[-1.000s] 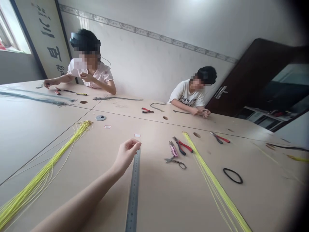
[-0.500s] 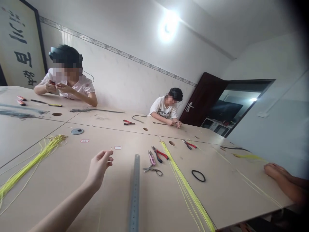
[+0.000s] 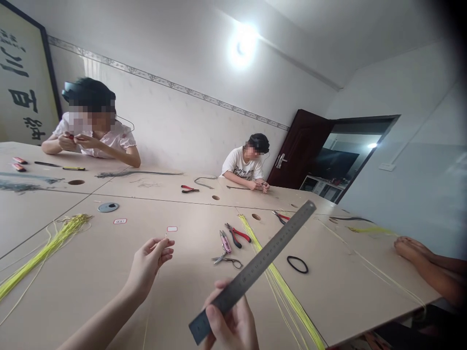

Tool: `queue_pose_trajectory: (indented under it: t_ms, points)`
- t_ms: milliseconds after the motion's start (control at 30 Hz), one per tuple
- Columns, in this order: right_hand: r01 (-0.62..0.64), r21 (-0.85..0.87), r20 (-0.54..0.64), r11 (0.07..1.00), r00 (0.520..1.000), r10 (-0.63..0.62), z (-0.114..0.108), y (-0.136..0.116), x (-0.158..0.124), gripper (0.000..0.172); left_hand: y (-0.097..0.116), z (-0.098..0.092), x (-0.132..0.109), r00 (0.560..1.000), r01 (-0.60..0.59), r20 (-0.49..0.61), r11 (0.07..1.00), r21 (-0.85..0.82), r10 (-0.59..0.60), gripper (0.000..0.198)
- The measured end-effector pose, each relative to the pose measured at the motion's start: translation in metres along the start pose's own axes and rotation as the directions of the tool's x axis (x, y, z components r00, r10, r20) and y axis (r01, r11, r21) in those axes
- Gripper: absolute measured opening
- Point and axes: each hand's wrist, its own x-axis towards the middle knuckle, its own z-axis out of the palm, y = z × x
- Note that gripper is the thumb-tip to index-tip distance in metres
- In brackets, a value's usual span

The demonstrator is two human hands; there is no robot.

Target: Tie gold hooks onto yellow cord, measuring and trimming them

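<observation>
My left hand (image 3: 149,265) is raised over the table, thumb and fingers pinched on the end of a thin yellow wire (image 3: 151,296) that trails down toward me. My right hand (image 3: 231,323) at the bottom edge grips the near end of a long steel ruler (image 3: 255,267), held off the table and slanting up to the right. Beyond the ruler lie a purple snip (image 3: 223,241), scissors (image 3: 228,260) and red-handled pliers (image 3: 238,234).
Yellow wire bundles lie at left (image 3: 44,250) and centre right (image 3: 280,287). A black ring (image 3: 297,264) sits to the right. Two people work at the far side of the table; another person's hands (image 3: 412,248) rest at the right edge. Table holes and small labels dot the top.
The ruler lay flat on the table; my right hand has now come into view and lifted it at a slant. My left hand stays pinched on the wire.
</observation>
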Motion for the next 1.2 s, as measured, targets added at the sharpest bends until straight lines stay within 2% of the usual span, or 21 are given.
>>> queue_pose_trajectory:
  t_ms: [67, 167, 267, 400, 567, 733, 833, 900, 967, 1067, 1200]
  points:
    - [0.157, 0.113, -0.008, 0.981, 0.988, -0.157, 0.006, -0.006, 0.020, 0.036, -0.001, 0.002, -0.002, 1.000, -0.003, 0.026, 1.000, 0.023, 0.003, 0.029]
    - [0.342, 0.149, 0.012, 0.928, 0.937, -0.348, 0.014, -0.016, 0.052, 0.026, -0.004, 0.004, -0.004, 0.998, -0.017, 0.055, 0.998, 0.064, 0.014, 0.031]
    - [0.388, 0.181, -0.006, 0.904, 0.919, -0.393, 0.018, -0.023, 0.081, 0.027, -0.009, 0.005, -0.006, 0.997, -0.015, 0.076, 0.993, 0.113, 0.006, 0.033]
    - [0.355, 0.264, -0.092, 0.897, 0.935, -0.343, 0.017, -0.017, 0.101, 0.028, -0.014, 0.006, -0.008, 0.992, 0.026, 0.118, 0.988, 0.151, -0.044, 0.036]
    - [0.264, 0.290, -0.036, 0.920, 0.964, -0.265, 0.007, -0.007, 0.093, 0.026, -0.014, 0.009, -0.013, 0.986, 0.060, 0.146, 0.986, 0.152, -0.083, 0.040]
    - [0.245, 0.305, 0.074, 0.920, 0.957, -0.280, 0.006, -0.012, 0.088, 0.026, -0.011, 0.003, -0.017, 0.988, -0.010, 0.151, 0.971, 0.240, -0.028, 0.044]
    - [0.231, 0.407, 0.129, 0.884, 0.943, -0.306, 0.005, -0.017, 0.089, 0.020, -0.006, 0.007, -0.021, 0.996, -0.027, 0.092, 0.989, 0.145, 0.013, 0.038]
    - [0.234, 0.473, 0.119, 0.849, 0.938, -0.325, 0.003, -0.022, 0.087, 0.015, -0.001, 0.016, -0.027, 0.999, -0.017, 0.046, 0.999, 0.035, 0.016, 0.036]
    - [0.263, 0.495, 0.091, 0.828, 0.932, -0.350, 0.000, -0.027, 0.084, 0.009, 0.004, 0.026, -0.035, 0.999, -0.010, 0.050, 1.000, -0.023, 0.011, 0.038]
    - [0.298, 0.483, 0.082, 0.823, 0.921, -0.381, -0.004, -0.033, 0.079, 0.006, 0.008, 0.032, -0.043, 0.993, -0.094, 0.073, 0.995, 0.033, 0.092, 0.038]
    - [0.274, 0.409, 0.139, 0.871, 0.924, -0.356, -0.009, -0.033, 0.077, 0.006, 0.009, 0.025, -0.046, 0.987, -0.153, 0.072, 0.984, 0.088, 0.147, 0.032]
